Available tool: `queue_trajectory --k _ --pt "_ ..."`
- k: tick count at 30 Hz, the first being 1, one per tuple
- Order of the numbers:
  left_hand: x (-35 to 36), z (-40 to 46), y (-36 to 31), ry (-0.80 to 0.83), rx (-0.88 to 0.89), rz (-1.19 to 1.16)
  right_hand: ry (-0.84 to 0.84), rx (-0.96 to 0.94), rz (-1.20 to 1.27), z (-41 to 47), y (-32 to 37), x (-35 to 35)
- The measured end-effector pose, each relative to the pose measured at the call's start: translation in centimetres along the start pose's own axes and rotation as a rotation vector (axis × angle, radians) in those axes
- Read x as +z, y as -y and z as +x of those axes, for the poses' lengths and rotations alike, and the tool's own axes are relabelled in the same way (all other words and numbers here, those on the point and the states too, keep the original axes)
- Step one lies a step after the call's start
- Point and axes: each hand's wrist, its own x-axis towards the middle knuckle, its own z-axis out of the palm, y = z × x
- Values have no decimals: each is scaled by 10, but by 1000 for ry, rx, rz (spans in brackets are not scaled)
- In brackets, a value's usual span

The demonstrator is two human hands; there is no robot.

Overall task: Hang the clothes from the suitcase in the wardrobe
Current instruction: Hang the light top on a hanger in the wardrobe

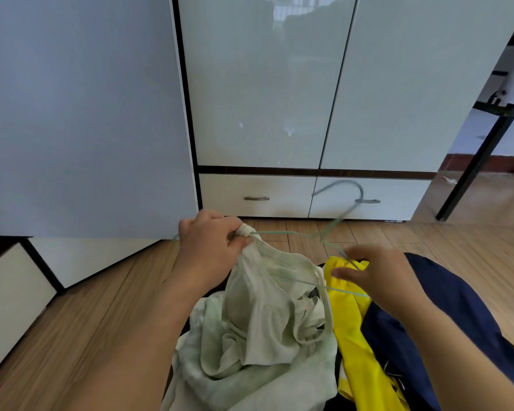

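A thin pale-green wire hanger (294,233) is held low over a pile of clothes, its hook (350,188) pointing toward the wardrobe (264,84). My left hand (211,241) pinches the bunched shoulder of a pale grey-green top (264,315) against the hanger's left end. My right hand (377,277) holds the hanger's right end, fingers curled, over a yellow garment (353,336). A dark navy garment (445,315) lies to the right. The suitcase is mostly hidden under the clothes.
The wardrobe's two glossy doors are closed, with two drawers (255,197) beneath. An open white door panel (80,114) stands at left. A black table leg (481,161) slants at right. Wood floor (101,307) surrounds the pile.
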Motion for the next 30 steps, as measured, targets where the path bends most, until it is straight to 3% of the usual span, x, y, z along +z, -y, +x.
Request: queue_trajectory --k 2,4,6,9,15,17,22,24,27,30 --pt "3 2 3 -4 -57 -177 -385 69 0 0 -2 7" --pt "4 2 4 5 -165 -410 -480 328 204 5 -12 13" --pt "2 2 1 -7 -262 -628 -277 598 463 4 -22 28" --pt "-6 1 -10 30 -258 -801 65 693 636 -11 -25 61" --pt "-19 0 -28 123 -206 -939 293 749 1025 -19 -19 96" --pt "-24 0 -31 177 -195 -984 290 779 1135 -18 -12 101" --pt "-34 -1 -35 176 -143 -984 138 926 1248 -19 -6 112" --pt "-29 2 -25 112 -153 -841 82 950 1230 -16 -8 107" --pt "-15 4 10 77 -135 -441 16 917 1252 -7 -15 84" --pt "-5 -3 41 140 -180 -396 -17 873 1437 5 -28 55"
